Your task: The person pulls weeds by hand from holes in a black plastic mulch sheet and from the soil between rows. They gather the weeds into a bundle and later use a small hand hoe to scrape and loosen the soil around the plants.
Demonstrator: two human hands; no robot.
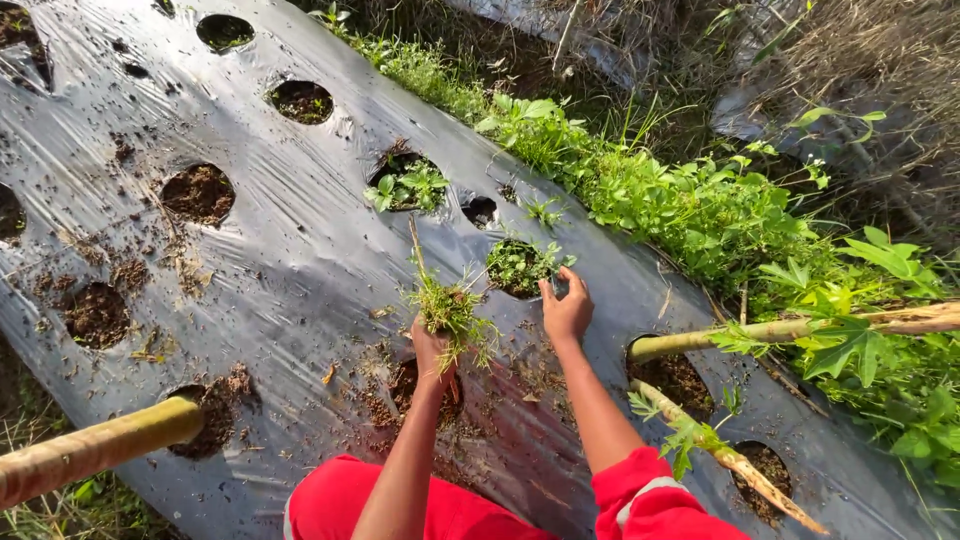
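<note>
Right hand (566, 312), fingers spread, touching weedy round hole in black plastic mulch (518, 267) just ahead; left hand (432, 350) farther back, gripping tuft of pulled green weeds (450, 310).

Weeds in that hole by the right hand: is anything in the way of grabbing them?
Nothing visible blocks it. The right hand already rests at the edge of the planting hole, fingers at the weeds growing in it. The left hand is off to the side, gripping a pulled clump of weeds.
</note>
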